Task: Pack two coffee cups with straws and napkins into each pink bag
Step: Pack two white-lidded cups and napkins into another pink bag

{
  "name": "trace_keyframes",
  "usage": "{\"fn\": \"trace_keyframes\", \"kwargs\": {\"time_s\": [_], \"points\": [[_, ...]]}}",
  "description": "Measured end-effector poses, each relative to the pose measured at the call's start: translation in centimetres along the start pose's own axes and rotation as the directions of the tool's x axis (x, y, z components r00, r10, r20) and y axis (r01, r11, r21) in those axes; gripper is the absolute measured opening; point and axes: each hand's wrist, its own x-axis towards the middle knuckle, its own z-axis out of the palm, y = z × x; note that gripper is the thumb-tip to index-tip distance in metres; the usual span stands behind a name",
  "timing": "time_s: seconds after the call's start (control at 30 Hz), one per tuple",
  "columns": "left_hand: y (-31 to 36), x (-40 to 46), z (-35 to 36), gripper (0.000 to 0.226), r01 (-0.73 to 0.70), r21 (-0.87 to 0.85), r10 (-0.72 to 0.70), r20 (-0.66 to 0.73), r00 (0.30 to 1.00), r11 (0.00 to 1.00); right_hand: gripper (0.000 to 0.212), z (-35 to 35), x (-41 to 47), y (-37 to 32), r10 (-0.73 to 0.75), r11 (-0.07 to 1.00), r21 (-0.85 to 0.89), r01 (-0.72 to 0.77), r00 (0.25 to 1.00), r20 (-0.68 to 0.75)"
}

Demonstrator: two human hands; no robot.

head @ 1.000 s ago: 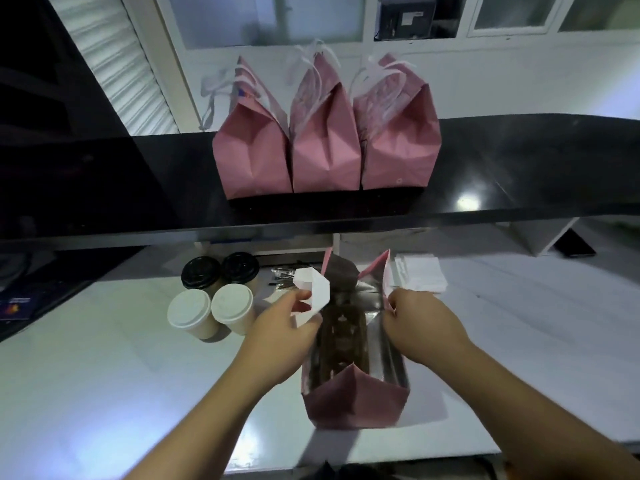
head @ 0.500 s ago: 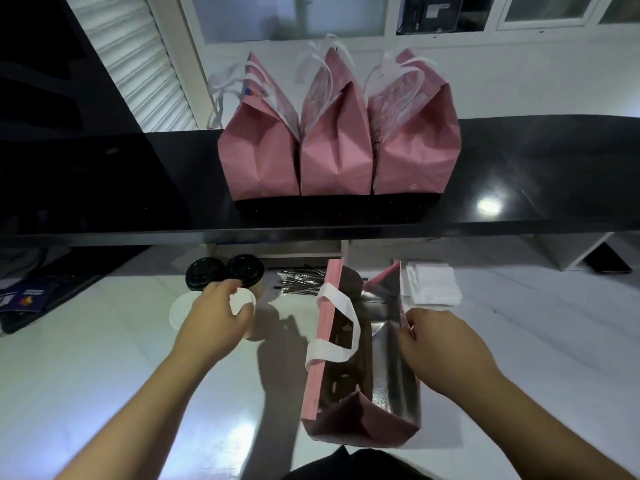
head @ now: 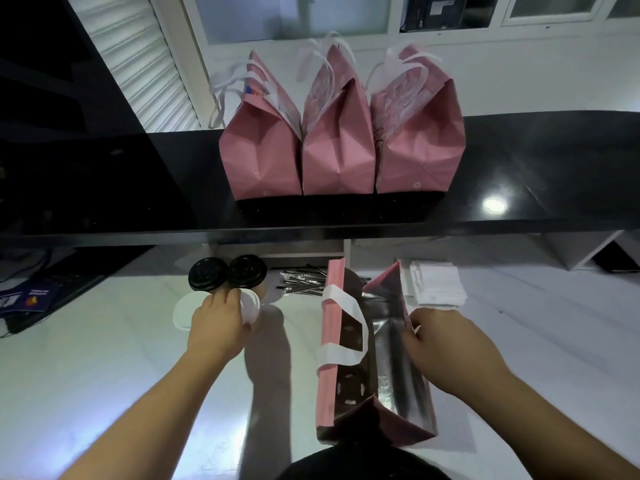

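Left grip (head: 218, 327) curled around white-lidded cup (head: 250, 306); right grip (head: 446, 344) pinching open pink bag's (head: 325, 386) rim. No legible writing.

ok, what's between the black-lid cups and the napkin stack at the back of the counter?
Head view: a pile of wrapped straws and the far end of the open pink bag lie between the black-lid cups and the napkin stack.

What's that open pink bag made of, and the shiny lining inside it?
The open pink bag looks like matte paper or thin non-woven fabric, holding sharp creases. Its lining looks like silvery foil, glinting and crinkled, probably insulating. The handle seems a flat white strip.
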Motion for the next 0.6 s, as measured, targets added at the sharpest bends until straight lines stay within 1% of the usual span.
{"fn": "trace_keyframes", "kwargs": {"time_s": [0.07,0.13,0.23,0.37,0.43,0.5,0.6], "points": [[0.0,0.2,0.0,0.075,0.025,-0.02,-0.025,-0.001,1.0,0.999,0.034,0.1,0.0,0.0,-0.008,1.0,-0.007,0.008,1.0,-0.001],[-0.1,0.4,-0.2,0.082,0.045,0.0,-0.045,0.033,0.998,0.999,0.033,0.1,0.1,-0.1,-0.009,1.0,-0.009,0.009,1.0,-0.003],[0.0,0.1,-0.2,0.084,0.019,-0.002,-0.019,0.05,0.999,1.0,0.032,0.1,0.1,-0.2,-0.014,1.0,0.001,0.014,1.0,0.003],[1.2,-1.9,-2.0,0.079,-0.005,-0.05,0.008,0.064,0.998,0.999,0.033,0.1,0.0,-0.1,-0.023,1.0,0.013,0.023,1.0,0.006],[2.0,-3.6,-4.0,0.082,-0.018,-0.17,0.015,-0.02,1.0,0.985,0.033,0.0,0.0,0.1,-0.025,0.999,0.03,0.024,1.0,0.015],[2.9,-5.7,-6.7,0.088,-0.082,-0.321,0.021,-0.189,0.982,0.943,0.033,-0.1,-0.1,0.2,-0.023,0.998,0.054,0.02,0.999,0.04],[4.9,-8.7,-12.0,0.095,-0.263,-0.458,0.042,-0.438,0.898,0.849,0.033,-0.3,-0.4,0.2,-0.027,0.997,0.073,0.024,0.999,0.046]]}}
